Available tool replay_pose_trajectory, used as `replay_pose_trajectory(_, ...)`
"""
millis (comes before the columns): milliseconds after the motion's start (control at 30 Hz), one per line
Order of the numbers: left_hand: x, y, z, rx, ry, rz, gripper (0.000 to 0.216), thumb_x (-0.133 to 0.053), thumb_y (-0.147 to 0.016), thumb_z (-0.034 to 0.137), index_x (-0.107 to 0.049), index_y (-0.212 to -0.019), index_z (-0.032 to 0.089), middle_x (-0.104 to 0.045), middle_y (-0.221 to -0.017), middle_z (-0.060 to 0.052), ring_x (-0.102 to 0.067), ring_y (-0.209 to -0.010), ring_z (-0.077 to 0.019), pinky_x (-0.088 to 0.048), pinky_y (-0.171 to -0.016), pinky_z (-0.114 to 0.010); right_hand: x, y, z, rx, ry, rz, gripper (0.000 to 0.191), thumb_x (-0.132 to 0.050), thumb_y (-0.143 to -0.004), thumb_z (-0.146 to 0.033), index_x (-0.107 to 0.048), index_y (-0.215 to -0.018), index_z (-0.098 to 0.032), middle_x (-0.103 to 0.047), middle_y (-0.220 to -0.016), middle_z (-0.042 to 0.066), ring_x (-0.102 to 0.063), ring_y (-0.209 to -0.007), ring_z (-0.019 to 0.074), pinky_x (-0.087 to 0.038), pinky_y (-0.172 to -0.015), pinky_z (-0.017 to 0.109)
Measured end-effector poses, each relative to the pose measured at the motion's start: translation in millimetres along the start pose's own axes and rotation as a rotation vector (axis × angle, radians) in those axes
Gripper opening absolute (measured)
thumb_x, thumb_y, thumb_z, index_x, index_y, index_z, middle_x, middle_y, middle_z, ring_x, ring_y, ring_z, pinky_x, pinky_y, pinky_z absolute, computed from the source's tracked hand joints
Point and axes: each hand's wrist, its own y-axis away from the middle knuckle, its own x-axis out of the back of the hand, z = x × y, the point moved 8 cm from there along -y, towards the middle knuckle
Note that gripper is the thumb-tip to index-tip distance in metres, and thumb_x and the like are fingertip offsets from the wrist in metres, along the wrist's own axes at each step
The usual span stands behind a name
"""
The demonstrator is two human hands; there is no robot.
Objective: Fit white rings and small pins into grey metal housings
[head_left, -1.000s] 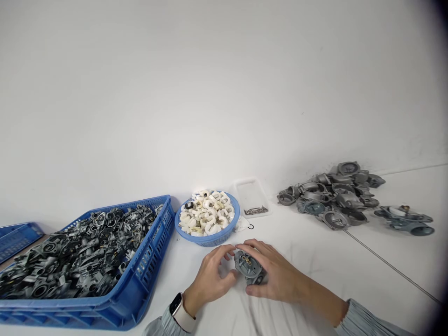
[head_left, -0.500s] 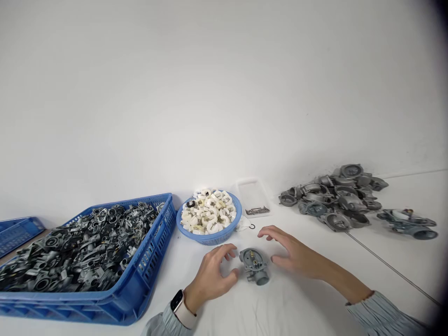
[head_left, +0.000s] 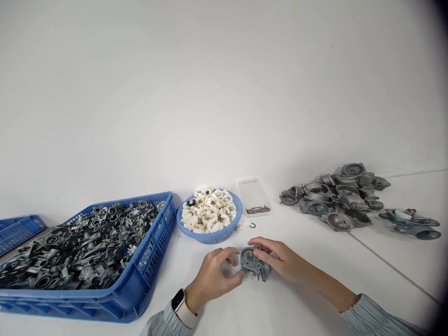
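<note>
A grey metal carburetor body (head_left: 249,266) rests on the white table between my hands, its open bowl facing up and brass parts showing inside. My right hand (head_left: 289,262) grips it from the right, thumb over the rim and fingers behind. On the other side, my left hand (head_left: 213,276) curves around with thumb and fingers apart, the tips at or very near the carburetor's left edge; whether they touch I cannot tell. A watch sits on my left wrist.
Left stands a large blue crate (head_left: 140,280) heaped with carburetor bodies. A blue basket (head_left: 210,239) holds white ring-shaped floats; beside it, a clear tray (head_left: 252,189) holds small metal pins. Grey bowl-shaped castings (head_left: 345,196) are piled right, near an assembled carburetor (head_left: 411,224).
My right hand has moved left and closed on the carburetor body. The carburetor has turned, its round outlet now towards the right. My left hand has shifted slightly closer.
</note>
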Motion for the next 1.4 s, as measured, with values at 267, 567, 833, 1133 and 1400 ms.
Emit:
replay_pose_trajectory(267, -6, 0, 1, -0.033, -0.019, 0.014, 0.031, -0.081, -0.08, 0.025, -0.075, -0.11, 0.022, -0.076, -0.083, 0.0, -0.072, -0.077, -0.02, -0.057, -0.079, -0.031, 4, 1, -3, -0.004, 0.056, 0.02, 0.052, -0.05, -0.101, -0.065, -0.073, -0.121, -0.022, -0.077, -0.11, 0.008, -0.071, -0.098, 0.0292, -0.055, -0.09, 0.043)
replay_pose_trajectory(567, -9, -2, 4, -0.115, -0.092, 0.072, 0.033, -0.085, -0.076, 0.031, -0.078, -0.108, 0.025, -0.077, -0.078, 0.002, -0.074, -0.067, -0.0198, -0.054, -0.066, -0.025, 30, -3, 21, -0.027, 0.086, 0.171, 0.061, -0.054, -0.097, -0.078, -0.073, -0.118, -0.025, -0.075, -0.114, 0.011, -0.07, -0.108, 0.0338, -0.059, -0.096, 0.044)
replay_pose_trajectory(833, -31, -4, 1, -0.188, -0.385, 0.041, 0.031, -0.088, -0.078, 0.049, -0.073, -0.09, 0.025, -0.074, -0.066, 0.002, -0.074, -0.061, -0.0224, -0.053, -0.062, -0.027, 34, -79, -72, 0.279, 0.367, 0.075, 0.028, -0.052, -0.104, -0.047, -0.07, -0.108, -0.026, -0.071, -0.112, 0.009, -0.065, -0.095, 0.0272, -0.054, -0.083, 0.039)
replay_pose_trajectory(1133, -64, -17, -25, -0.359, -0.502, -0.013, 0.036, -0.068, -0.102, 0.056, -0.069, -0.09, 0.023, -0.069, -0.057, 0.0, -0.068, -0.051, -0.0189, -0.041, -0.05, -0.026, -28, -164, -90, 0.238, 0.778, -0.274, 0.037, -0.05, -0.075, -0.001, -0.067, -0.099, -0.024, -0.063, -0.109, 0.006, -0.062, -0.11, 0.0289, -0.05, -0.09, 0.04)
replay_pose_trajectory(1400, -49, -11, -4, -0.308, -0.493, -0.018, 0.036, -0.075, -0.091, 0.058, -0.069, -0.087, 0.023, -0.072, -0.061, 0.0, -0.071, -0.055, -0.0224, -0.045, -0.053, -0.029, -8, -153, -86, 0.187, 0.695, -0.294, 0.01, -0.059, -0.091, -0.025, -0.064, -0.099, -0.023, -0.063, -0.113, 0.007, -0.061, -0.107, 0.0281, -0.052, -0.093, 0.043)
